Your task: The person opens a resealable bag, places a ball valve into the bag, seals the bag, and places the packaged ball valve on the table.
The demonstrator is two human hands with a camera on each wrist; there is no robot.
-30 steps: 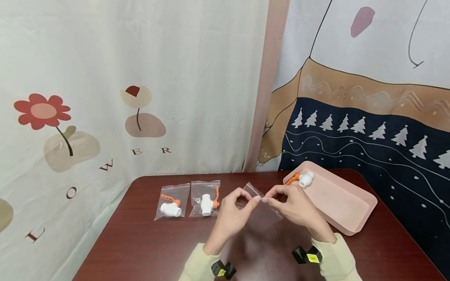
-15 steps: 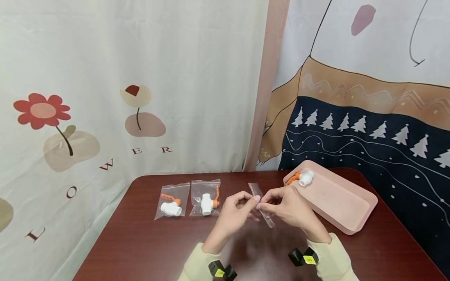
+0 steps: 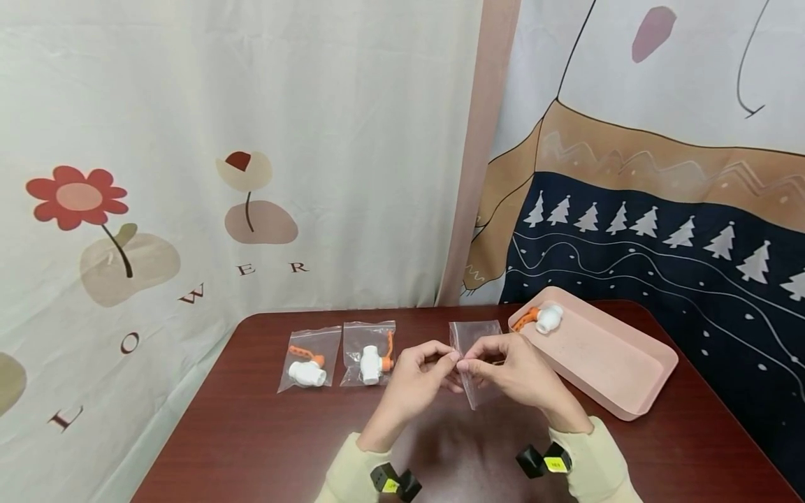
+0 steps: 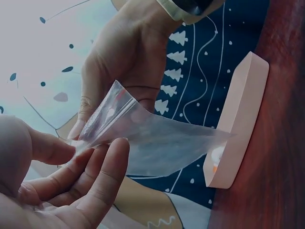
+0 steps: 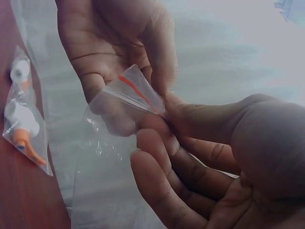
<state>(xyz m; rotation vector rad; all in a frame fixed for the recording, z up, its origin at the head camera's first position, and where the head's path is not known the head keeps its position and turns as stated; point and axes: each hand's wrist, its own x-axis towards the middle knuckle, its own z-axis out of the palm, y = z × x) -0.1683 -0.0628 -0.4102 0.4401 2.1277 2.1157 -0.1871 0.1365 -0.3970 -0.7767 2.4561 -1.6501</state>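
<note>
A clear zip bag (image 3: 481, 398) hangs between the two hands above the table, its zip edge upright in the head view. My left hand (image 3: 418, 377) pinches that edge between thumb and forefinger. Right beside it, the fingertips of my right hand (image 3: 516, 367) pinch the same edge. Seen from the left wrist, the bag's film (image 4: 162, 148) spreads out beyond the fingers and looks flat, with nothing visible inside. In the right wrist view an orange line runs along the bag's top strip (image 5: 136, 90). Whether the bag's mouth is parted cannot be told.
Two zip bags, the outer (image 3: 292, 360) and the inner (image 3: 352, 335), lie at left, each holding a white valve with an orange handle. A pink tray (image 3: 610, 356) at right holds another such valve (image 3: 549, 319). Curtains stand behind the dark red table (image 3: 264, 447).
The bag has turned in the hands, from slanting down to the right to hanging with its zip edge upright. Both hands have shifted slightly and still pinch it.
</note>
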